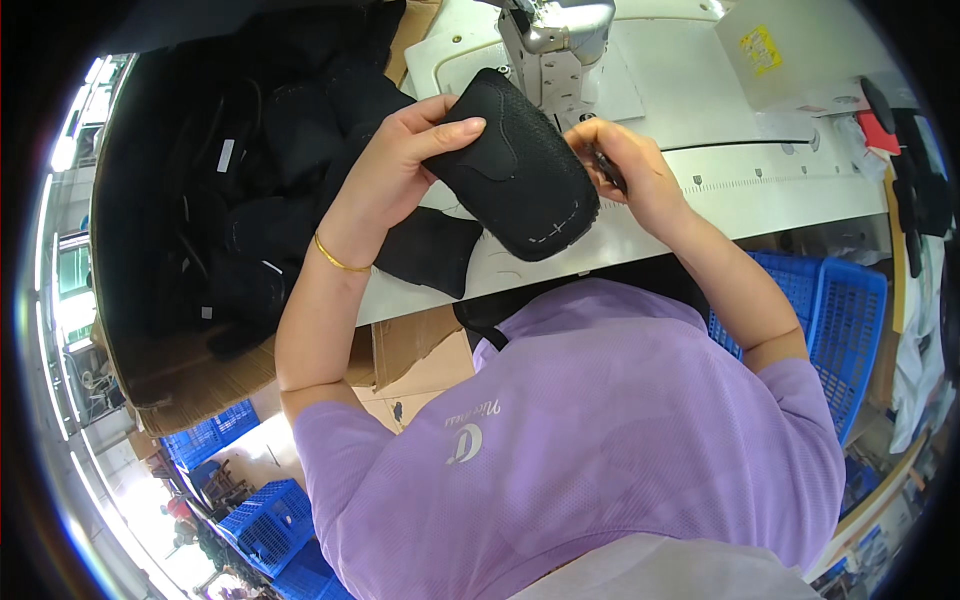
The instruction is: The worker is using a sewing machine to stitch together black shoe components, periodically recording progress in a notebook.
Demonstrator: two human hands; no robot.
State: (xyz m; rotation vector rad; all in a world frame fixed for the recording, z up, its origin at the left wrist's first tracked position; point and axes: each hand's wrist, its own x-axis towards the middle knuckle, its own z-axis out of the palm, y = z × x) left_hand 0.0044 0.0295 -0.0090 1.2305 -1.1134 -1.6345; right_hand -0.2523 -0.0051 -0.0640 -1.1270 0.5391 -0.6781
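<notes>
A black padded fabric piece (525, 185) with a rounded end, a curved seam and white chalk-like marks is held up over the machine table. My left hand (410, 150) grips its left edge, thumb on top and the other fingers mostly hidden beneath. Close to the opposite edge, my right hand (630, 170) is closed around a small dark tool (610, 172), perhaps thread snips; most of it is covered by the fingers. Another black fabric piece (430, 250) lies below my left wrist at the table's edge. Just beyond the held piece stands the sewing machine head (562, 60).
At left, a large cardboard box (190, 390) holds a heap of black pieces (290, 150). The white table (800, 195) carries a ruler scale and a pale machine housing (800, 60). Blue plastic crates (850, 320) stand at right, with more blue crates (268, 525) at lower left.
</notes>
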